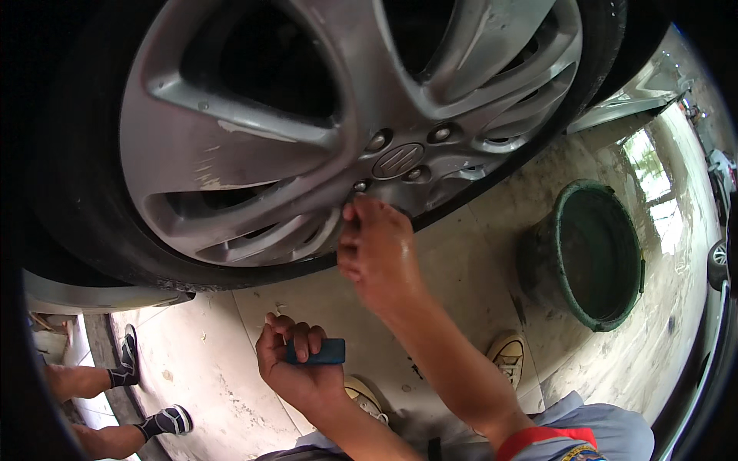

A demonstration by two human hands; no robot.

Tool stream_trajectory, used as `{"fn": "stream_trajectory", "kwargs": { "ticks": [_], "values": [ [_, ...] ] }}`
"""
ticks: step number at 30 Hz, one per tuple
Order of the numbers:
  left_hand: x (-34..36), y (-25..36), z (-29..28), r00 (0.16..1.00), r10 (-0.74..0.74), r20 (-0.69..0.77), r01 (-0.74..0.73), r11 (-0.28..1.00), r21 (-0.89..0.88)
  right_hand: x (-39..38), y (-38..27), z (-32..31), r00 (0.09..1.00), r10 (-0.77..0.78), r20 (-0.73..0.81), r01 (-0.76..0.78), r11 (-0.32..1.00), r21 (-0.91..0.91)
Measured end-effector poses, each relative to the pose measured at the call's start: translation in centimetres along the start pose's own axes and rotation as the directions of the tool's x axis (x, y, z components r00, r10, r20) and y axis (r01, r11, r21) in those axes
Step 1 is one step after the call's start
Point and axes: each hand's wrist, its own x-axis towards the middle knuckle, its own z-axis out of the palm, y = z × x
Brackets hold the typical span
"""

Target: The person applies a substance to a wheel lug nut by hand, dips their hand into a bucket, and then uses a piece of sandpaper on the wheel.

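A grey alloy wheel (261, 165) with a black tire (165, 273) fills the upper part of the view. Around its oval center cap (398, 161) sit several lug nuts. My right hand (380, 253) reaches up to the lowest-left lug nut (361, 186), fingers pinched together just below it. Whatever those fingertips may hold is hidden. Lower and to the left, my left hand (300, 365) is closed round a small blue rectangular block (327, 351), away from the wheel. One end of the block sticks out past the fingers to the right.
A dark green bucket (557, 261) stands on the tiled floor (231, 369) to my right. My shoes (507, 357) are below my arms. At the left edge are another person's legs (84, 382) in dark socks and sandals. Car bodywork (100, 296) borders the tire.
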Motion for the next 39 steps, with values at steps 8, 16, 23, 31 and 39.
{"fn": "stream_trajectory", "kwargs": {
  "ticks": [8, 16, 23, 31, 39],
  "values": [
    [0.0, -0.5, 0.3, 0.996, -0.070, -0.046, 0.067, 0.995, -0.073, -3.4, -3.9, -3.3, 0.920, 0.160, 0.357, -0.286, 0.898, 0.335],
    [0.9, -3.6, 0.1, 0.977, -0.210, -0.038, 0.196, 0.955, -0.220, -14.3, -15.9, -5.7, 0.575, 0.136, 0.807, 0.378, -0.919, -0.115],
    [0.9, -1.7, 0.7, 0.991, -0.083, -0.109, 0.068, 0.989, -0.134, -16.0, -30.1, -28.1, 0.739, -0.672, -0.050, -0.670, -0.741, 0.056],
    [0.6, -1.7, 0.3, 0.995, -0.017, -0.103, 0.004, 0.993, -0.121, -13.2, -26.4, -29.6, 0.894, -0.026, -0.447, -0.151, -0.958, -0.245],
    [1.2, -2.9, -0.3, 0.993, -0.088, -0.080, 0.074, 0.984, -0.163, -12.0, -16.5, -3.7, 0.741, -0.237, 0.628, 0.027, -0.924, -0.381]
  ]
}}
